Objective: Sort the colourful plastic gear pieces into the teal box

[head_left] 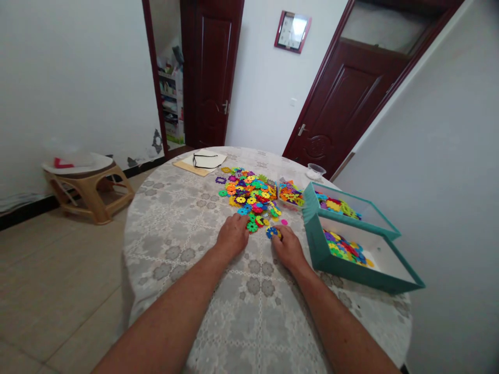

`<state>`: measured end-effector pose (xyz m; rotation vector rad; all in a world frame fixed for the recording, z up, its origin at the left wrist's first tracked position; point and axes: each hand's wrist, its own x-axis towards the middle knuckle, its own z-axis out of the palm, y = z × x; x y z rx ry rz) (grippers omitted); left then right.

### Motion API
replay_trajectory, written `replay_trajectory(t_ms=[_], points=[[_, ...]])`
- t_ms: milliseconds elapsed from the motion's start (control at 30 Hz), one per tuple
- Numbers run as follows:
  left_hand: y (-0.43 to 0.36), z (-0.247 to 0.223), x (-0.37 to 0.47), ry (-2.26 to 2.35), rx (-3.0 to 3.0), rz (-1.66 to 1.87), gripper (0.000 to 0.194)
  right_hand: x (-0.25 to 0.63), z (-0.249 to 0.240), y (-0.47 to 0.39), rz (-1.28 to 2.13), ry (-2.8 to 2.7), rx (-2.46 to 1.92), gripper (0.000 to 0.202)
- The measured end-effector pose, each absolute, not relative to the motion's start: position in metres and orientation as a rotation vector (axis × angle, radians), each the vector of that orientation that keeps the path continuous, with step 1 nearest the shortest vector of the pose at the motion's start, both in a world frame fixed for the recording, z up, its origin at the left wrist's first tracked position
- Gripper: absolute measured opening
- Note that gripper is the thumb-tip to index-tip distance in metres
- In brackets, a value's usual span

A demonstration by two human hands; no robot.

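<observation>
On the round table, a pile of colourful plastic snowflake discs (253,193) lies in front of my hands. My left hand (233,235) rests at the pile's near edge with its fingers curled in. Beside its fingertips lie green snowflake discs (252,227); whether the fingers hold a piece is hidden. Between the thumb and fingers of my right hand (289,247) is a blue snowflake disc (272,232), with some yellow showing at its side. A small pink disc (284,222) lies just beyond that hand.
A teal box (366,280) and its teal-edged second part (374,208), both holding discs, stand at the right. Behind the pile are a clear tub (290,202) of discs and a clear bowl (315,169). Glasses (206,166) lie on paper at the far left.
</observation>
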<state>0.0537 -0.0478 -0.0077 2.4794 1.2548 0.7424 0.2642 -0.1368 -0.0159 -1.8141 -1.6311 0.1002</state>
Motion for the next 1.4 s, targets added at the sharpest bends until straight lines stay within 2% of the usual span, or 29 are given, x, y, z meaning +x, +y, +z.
replay_trajectory(t_ms=[200,433,667,833,1033,1233,1400], points=[[-0.049,-0.009,0.054,1.261,2.557,0.649,0.03,0.268,-0.006,-0.12,0.268,-1.723,-2.009,0.048],[-0.052,-0.007,0.054,1.318,2.561,0.592,0.028,0.269,0.005,-0.102,0.403,-1.679,-2.144,0.029],[-0.051,-0.011,0.054,1.307,2.555,0.619,0.028,0.266,0.012,-0.109,0.475,-1.655,-2.137,0.034],[-0.052,-0.011,0.054,1.299,2.54,0.633,0.035,0.254,0.012,-0.136,0.363,-1.77,-1.981,0.035],[-0.052,-0.011,0.053,1.286,2.535,0.639,0.038,0.239,0.047,-0.19,0.404,-1.98,-1.908,0.031],[-0.05,-0.013,0.054,1.292,2.51,0.646,0.041,0.295,0.092,-0.226,-0.056,-1.753,-1.982,0.034],[-0.05,-0.011,0.055,1.291,2.486,0.639,0.045,0.355,0.091,-0.226,-0.659,-1.557,-2.074,0.037]])
